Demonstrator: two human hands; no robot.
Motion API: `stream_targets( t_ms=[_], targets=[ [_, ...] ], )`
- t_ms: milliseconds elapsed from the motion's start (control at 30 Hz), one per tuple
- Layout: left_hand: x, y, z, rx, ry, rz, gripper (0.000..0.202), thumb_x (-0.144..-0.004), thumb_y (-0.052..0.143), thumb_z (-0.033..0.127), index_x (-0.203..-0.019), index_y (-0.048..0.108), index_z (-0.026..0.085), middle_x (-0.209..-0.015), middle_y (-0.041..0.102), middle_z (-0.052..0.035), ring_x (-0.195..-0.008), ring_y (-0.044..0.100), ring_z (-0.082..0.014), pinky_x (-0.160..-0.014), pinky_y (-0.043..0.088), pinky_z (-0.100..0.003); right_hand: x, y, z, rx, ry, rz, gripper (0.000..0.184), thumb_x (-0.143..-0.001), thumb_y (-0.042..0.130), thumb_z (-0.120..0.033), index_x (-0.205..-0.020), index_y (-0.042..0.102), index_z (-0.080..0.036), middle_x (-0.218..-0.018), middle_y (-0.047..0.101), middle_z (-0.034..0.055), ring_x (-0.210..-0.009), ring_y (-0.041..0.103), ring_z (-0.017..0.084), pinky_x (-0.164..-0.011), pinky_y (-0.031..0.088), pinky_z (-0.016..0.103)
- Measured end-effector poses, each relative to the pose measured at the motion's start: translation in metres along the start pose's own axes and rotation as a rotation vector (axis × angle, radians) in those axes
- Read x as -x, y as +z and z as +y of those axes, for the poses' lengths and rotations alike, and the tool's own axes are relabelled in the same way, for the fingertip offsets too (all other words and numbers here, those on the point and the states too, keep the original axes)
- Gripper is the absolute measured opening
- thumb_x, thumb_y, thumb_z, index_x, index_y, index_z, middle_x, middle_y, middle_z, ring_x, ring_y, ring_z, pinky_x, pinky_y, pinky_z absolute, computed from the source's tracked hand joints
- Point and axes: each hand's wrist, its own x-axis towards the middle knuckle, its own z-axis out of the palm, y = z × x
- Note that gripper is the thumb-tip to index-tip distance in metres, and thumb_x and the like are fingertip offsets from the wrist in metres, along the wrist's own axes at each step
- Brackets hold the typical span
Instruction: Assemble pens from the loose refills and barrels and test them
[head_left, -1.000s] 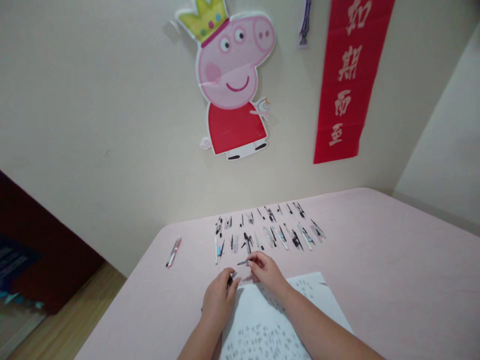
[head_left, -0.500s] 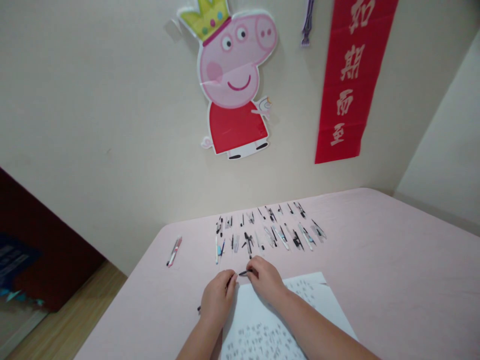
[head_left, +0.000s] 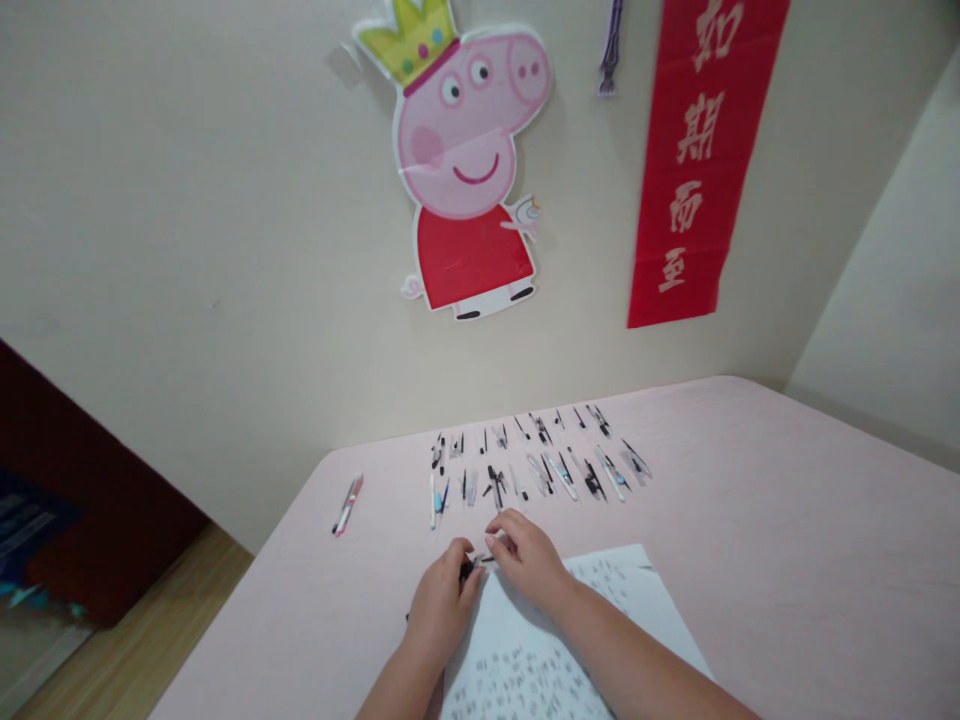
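My left hand (head_left: 441, 598) is closed around a dark pen (head_left: 467, 570), whose thin end points right from the fingertips. Beside it, my right hand (head_left: 529, 560) has its fingers curled and its thumb at that thin end; the exact grip is partly hidden. Both hands are low over the top left edge of a sheet of white paper (head_left: 641, 590) covered in handwriting. A small dark tip juts out to the left behind my left hand.
Two rows of pens and pen parts (head_left: 546, 430) lie beyond my hands, toward the wall. A pink and white pen (head_left: 348, 505) lies apart at the left. All rest on a pink-covered table (head_left: 795, 520). A pig cutout (head_left: 472, 250) and a red banner (head_left: 679, 240) hang on the wall.
The black piece in my right fingers no longer sticks out to the left as before. My left hand has shifted slightly right, with more of the dark pen showing at its fingertips.
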Motion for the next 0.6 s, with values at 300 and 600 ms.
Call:
stream_targets(
  t_ms=[300, 600],
  targets=[
    [0.0018, 0.0038, -0.0021, 0.016, 0.105, -0.021, 0.009, -0.083, 0.039, 0.014, -0.081, 0.041, 0.022, -0.079, 0.058, -0.0034, -0.077, 0.057, -0.0185, -0.069, 0.042, -0.029, 0.0007, -0.0009, -0.0045, -0.011, -0.047, -0.106, 0.007, -0.077, 0.062, -0.019, -0.07, 0.063, -0.018, -0.085, 0.06, 0.0021, -0.071, 0.054, 0.013, -0.065, 0.041, 0.024],
    [0.0015, -0.0051, 0.0009, -0.029, 0.214, -0.001, 0.012, -0.083, 0.04, 0.015, -0.079, 0.049, 0.021, -0.082, 0.055, -0.0036, -0.078, 0.055, -0.0188, -0.07, 0.043, -0.03, -0.0003, 0.0034, -0.0019, -0.065, -0.05, -0.145, 0.011, -0.071, 0.063, -0.009, -0.065, 0.064, -0.019, -0.088, 0.061, 0.002, -0.077, 0.056, 0.014, -0.067, 0.043, 0.025]
  ],
)
